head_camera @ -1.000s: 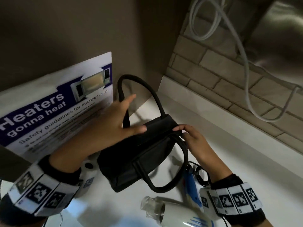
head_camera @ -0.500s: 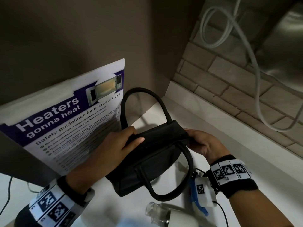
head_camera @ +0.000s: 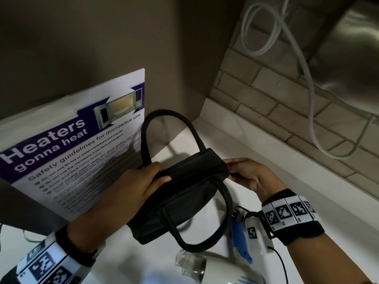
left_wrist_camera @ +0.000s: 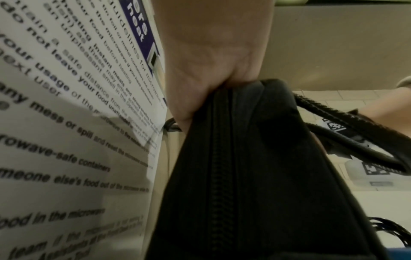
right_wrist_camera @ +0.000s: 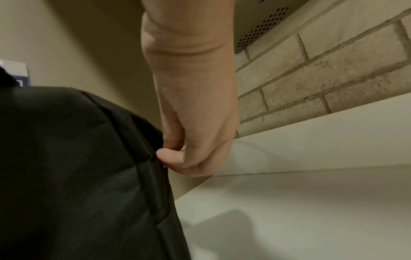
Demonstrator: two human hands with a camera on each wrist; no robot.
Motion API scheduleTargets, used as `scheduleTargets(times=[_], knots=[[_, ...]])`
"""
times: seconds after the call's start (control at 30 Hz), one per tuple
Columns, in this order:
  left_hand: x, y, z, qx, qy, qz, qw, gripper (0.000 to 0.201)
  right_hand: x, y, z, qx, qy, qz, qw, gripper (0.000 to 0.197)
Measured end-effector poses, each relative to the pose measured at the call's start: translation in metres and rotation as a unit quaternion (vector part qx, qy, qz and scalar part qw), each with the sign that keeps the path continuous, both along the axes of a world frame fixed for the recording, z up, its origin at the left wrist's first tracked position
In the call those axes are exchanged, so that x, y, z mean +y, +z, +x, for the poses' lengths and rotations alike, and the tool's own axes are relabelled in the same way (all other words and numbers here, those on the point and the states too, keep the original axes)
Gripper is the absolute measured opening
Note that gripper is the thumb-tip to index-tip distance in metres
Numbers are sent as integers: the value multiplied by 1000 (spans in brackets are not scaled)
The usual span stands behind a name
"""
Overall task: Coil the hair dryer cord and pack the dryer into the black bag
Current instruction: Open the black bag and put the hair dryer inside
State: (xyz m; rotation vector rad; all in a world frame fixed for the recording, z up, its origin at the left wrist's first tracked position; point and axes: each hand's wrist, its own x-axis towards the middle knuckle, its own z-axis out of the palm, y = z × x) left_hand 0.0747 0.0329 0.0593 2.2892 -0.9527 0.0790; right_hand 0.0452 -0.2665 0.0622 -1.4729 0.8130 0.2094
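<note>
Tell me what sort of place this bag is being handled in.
Probably a shared kitchen or office pantry. A poster headed "Safety guidelines for microwave use" leans against the wall, a white countertop runs below a brick-tile backsplash, and a stainless steel appliance hangs above. The black bag sits on that counter.

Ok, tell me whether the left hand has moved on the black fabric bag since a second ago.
Yes. The left hand, earlier spread open over the black fabric bag, now grips its top end nearest the microwave poster.

Bare forearms, black wristband (head_camera: 295,228) above the right hand (head_camera: 253,177), ringed with white square-code tags, small white tagged box (head_camera: 256,235) with thin black cable beside it, matching band (head_camera: 47,263) above the left hand (head_camera: 131,193)
</note>
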Motion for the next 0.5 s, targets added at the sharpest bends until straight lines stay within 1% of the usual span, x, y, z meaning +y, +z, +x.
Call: scheduleTargets(times=[0.03, 0.13, 0.2, 0.23, 0.27, 0.3, 0.33, 0.37, 0.4, 0.43, 0.47, 0.5], knots=[[0, 0, -2, -17, -9, 10, 1000, 48, 2, 3, 1, 1, 7, -32, 999, 34], [1, 0, -7, -49, -30, 42, 997, 42, 6, 14, 5, 9, 13, -144, 990, 17], [1, 4, -15, -13, -48, 60, 997, 32, 11, 22, 7, -5, 12, -226, 974, 21], [0, 3, -20, 17, -55, 61, 997, 22, 16, 26, 7, -22, 28, -299, 953, 26], [0, 2, -24, 50, -61, 49, 996, 12, 24, 31, 7, -38, 53, -391, 918, 30], [-1, 1, -27, 92, -67, 35, 993, 5, 36, 37, 6, -52, 85, -481, 871, 31], [-3, 1, -31, 136, -71, 27, 988, 3, 48, 41, 3, -69, 112, -560, 818, 30], [-3, 0, -34, 164, -71, 24, 984, 3, 60, 44, -1, -94, 130, -611, 775, 29], [-4, 0, -35, 170, -67, 26, 983, 4, 69, 46, -5, -120, 137, -636, 749, 29], [-5, 1, -35, 154, -56, 28, 986, 8, 75, 49, -8, -142, 138, -642, 740, 29], [-5, 3, -34, 122, -37, 24, 992, 17, 76, 50, -10, -159, 133, -632, 746, 29], [-4, 3, -31, 81, -8, 17, 997, 27, 75, 51, -11, -170, 128, -604, 768, 29]])
